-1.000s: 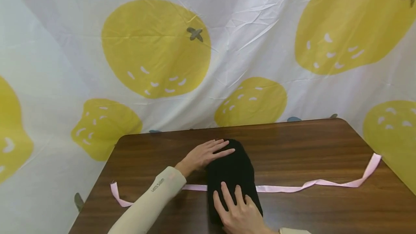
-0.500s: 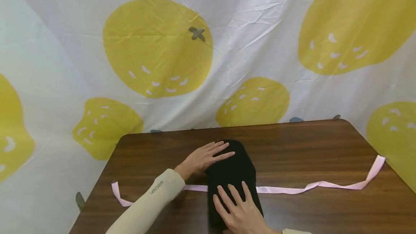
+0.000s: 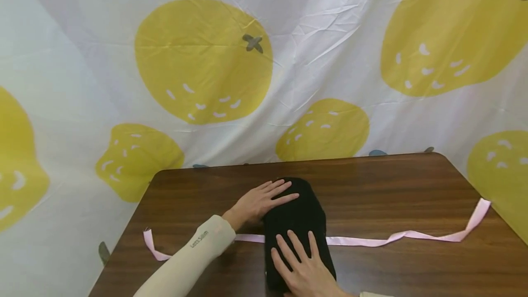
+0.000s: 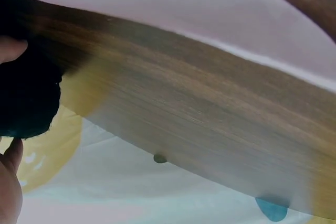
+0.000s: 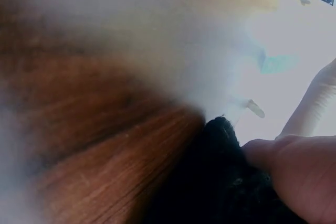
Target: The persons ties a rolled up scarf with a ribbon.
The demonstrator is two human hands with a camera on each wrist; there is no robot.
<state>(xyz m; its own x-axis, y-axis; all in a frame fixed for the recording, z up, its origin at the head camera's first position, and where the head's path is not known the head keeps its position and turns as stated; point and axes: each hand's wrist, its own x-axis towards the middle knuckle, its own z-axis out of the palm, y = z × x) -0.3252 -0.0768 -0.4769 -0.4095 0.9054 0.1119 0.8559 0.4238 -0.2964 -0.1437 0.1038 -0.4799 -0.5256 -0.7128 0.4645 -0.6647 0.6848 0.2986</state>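
A long black piece of folded fabric (image 3: pixel 294 217), rounded at its far end, lies on the table across the middle of a pink ribbon (image 3: pixel 359 242). Its exact kind cannot be told. My left hand (image 3: pixel 256 201) rests on the far left part of the fabric with its fingers extended. Nearer to me, my right hand (image 3: pixel 307 274) lies on the fabric with spread, straight fingers. In the left wrist view, fingertips show at the edge of the black fabric (image 4: pixel 29 95). The right wrist view shows part of my hand (image 5: pixel 304 174) against the fabric's fuzzy edge (image 5: pixel 223 129).
The ribbon's twisted right end reaches toward the right edge of the brown wooden table (image 3: pixel 392 187); its left end curls beside my left sleeve (image 3: pixel 185 260). Behind the table hangs a white curtain (image 3: pixel 222 145) printed with yellow fruit.
My right hand's fingers have spread and shifted slightly on the fabric. The left hand stays in place, and the fabric and ribbon keep their positions on the table.
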